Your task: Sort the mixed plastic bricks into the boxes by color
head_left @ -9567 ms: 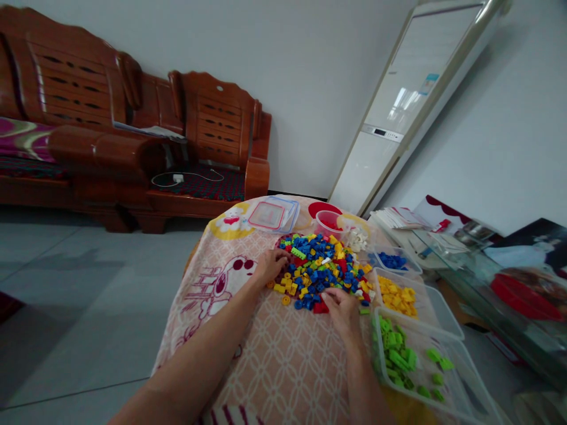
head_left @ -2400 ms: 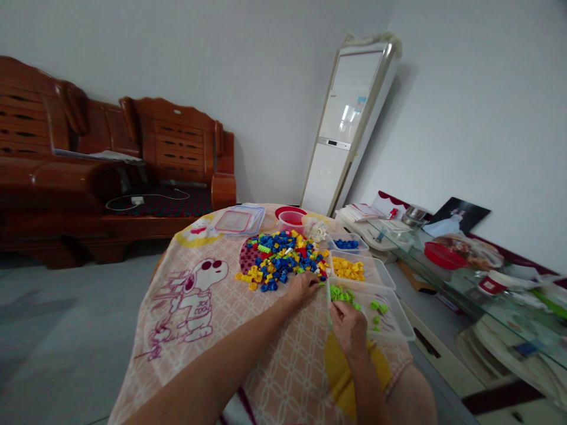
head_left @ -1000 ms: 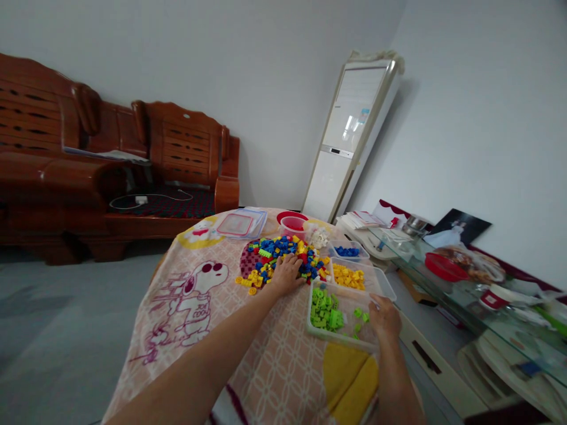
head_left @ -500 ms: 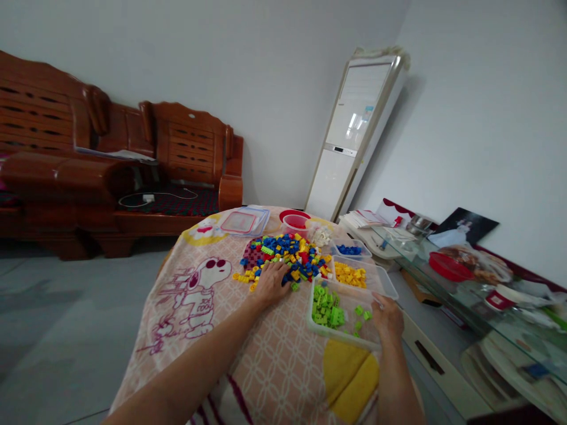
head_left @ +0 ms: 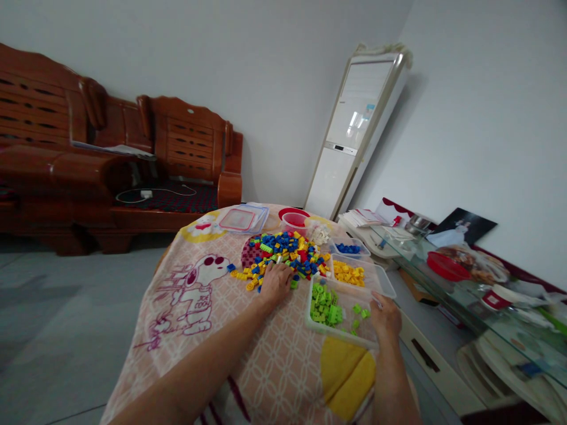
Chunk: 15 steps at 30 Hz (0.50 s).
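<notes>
A heap of mixed toy bricks in blue, yellow, red, green and white lies on the cloth-covered table. My left hand rests at its near edge, fingers spread and bent down among the bricks, tips partly hidden. My right hand grips the right rim of a clear plastic box. Inside this box are green bricks, most of them on the left side. Behind it stand a box of yellow bricks and a smaller box of blue bricks.
Stacked lids lie at the table's back left. A round tub with red bricks and a pile of white bricks stand behind the heap. A cluttered glass-topped cabinet borders the table's right side. A wooden sofa is beyond.
My left hand has shifted slightly right. A blue brick now lies at the heap's left edge, away from the others. My right hand keeps its place on the box.
</notes>
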Tool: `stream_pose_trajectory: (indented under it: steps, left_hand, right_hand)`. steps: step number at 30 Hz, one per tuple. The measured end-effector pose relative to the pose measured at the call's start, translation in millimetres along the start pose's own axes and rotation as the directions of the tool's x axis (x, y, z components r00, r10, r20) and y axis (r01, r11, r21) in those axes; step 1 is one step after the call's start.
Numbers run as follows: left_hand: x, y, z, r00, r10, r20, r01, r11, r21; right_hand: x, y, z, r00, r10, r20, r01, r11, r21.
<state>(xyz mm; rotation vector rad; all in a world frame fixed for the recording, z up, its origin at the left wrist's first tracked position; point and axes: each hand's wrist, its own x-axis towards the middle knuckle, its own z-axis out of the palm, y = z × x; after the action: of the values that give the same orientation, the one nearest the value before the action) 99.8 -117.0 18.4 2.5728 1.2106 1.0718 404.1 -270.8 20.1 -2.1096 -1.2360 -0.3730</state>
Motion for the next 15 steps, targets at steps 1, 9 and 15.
stream_pose_trajectory:
  steps: [1, 9, 15]
  left_hand:
    - [-1, 0, -1, 1.000, 0.005, -0.027, -0.005, 1.000, -0.011]
    - [-12, 6, 1, 0.988, 0.150, 0.027, -0.150, 0.989, 0.005]
    - [-11, 9, 0, 0.991, 0.122, -0.047, -0.124, 0.992, -0.035]
  right_hand:
    - [0, -1, -1, 1.000, 0.003, -0.003, -0.003, 1.000, 0.000]
    - [-1, 0, 1, 1.000, 0.026, -0.009, -0.026, 1.000, 0.016]
    - [0, 1, 3, 1.000, 0.026, -0.012, -0.026, 0.999, 0.030]
